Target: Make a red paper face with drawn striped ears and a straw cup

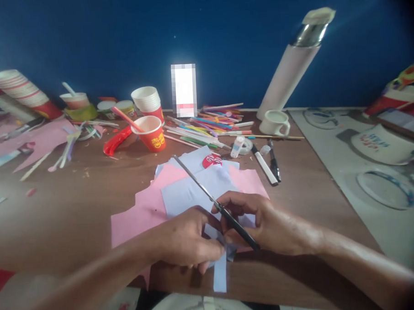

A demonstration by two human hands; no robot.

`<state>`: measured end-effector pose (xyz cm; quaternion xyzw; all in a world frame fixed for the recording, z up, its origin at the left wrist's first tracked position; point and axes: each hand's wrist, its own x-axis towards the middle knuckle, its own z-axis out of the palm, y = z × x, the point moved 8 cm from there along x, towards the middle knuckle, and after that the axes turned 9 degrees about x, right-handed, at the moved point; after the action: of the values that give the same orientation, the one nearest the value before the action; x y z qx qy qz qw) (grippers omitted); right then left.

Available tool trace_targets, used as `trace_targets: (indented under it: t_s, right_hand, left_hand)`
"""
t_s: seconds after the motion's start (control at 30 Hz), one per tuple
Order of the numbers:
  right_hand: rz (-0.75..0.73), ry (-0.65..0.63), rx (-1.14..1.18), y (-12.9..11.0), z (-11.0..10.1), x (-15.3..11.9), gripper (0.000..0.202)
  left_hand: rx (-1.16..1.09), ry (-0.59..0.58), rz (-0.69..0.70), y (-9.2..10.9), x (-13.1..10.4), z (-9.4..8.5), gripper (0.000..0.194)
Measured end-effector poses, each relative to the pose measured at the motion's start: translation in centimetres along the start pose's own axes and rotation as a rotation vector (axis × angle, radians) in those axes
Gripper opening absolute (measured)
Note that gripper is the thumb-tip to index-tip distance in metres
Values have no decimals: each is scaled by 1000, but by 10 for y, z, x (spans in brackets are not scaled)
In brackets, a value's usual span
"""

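Near the table's front edge, my left hand [193,240] has its fingers closed on a narrow light blue paper strip [219,274] that hangs down between the hands. My right hand [251,221] holds black-handled scissors [237,227], whose blades point up and to the left; its fingertips are close to the left hand's, by the strip. Light blue paper [183,197] lies under and beyond the hands, on top of pink paper [128,227]. A red piece with eye shapes [212,160] rests at the far side of the sheets.
Red paper cups [153,139], a heap of coloured sticks [209,125], a white mug [274,123] and a tall bottle [289,73] stand or lie at the back. Markers [265,165] lie right of the paper. Pink scraps [41,141] are on the left.
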<state>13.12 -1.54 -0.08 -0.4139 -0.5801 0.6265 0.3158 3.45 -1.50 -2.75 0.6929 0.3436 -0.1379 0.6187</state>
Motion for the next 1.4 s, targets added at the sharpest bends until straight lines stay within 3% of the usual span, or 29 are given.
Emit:
trace_targets:
  t_s: [0.13,0.27,0.37,0.5,0.63,0.73,0.87,0.93,1.1,1.23,1.4]
  right_hand:
    - [-29,84,-126,-4,-8,-3,30]
    - [-43,206,-373,-7,-11,-5,31]
    - [-55,248,-408,-5,-11,-3,34]
    - [-71,404,-195,-2,-28,2,30]
    - [-131,587,77,-4,-48,6,26]
    - [-149,694,202,-6,-56,9,27]
    - [-167,754,330,-6,-56,17,31]
    - [-195,779,339,-6,-53,21,30]
    - [-180,801,397,3,-40,32,31]
    - [-154,872,352,10,-39,32,29]
    - [-105,892,344,21,-36,35,26]
  left_hand:
    - [-35,30,32,4,9,-6,20]
    - [-49,51,41,-6,16,-9,12]
    - [-101,24,58,-11,22,-8,20]
    - [-291,50,124,-7,26,-17,25]
    - [-538,243,213,-4,22,-37,43]
    - [-747,367,306,-7,19,-46,43]
    - [-706,407,449,-2,16,-47,47]
    - [-647,473,420,-3,15,-49,51]
    - [-552,655,158,-13,12,-58,48]
    - [-570,688,102,-18,16,-63,38]
    - [-646,672,61,-30,25,-61,44]
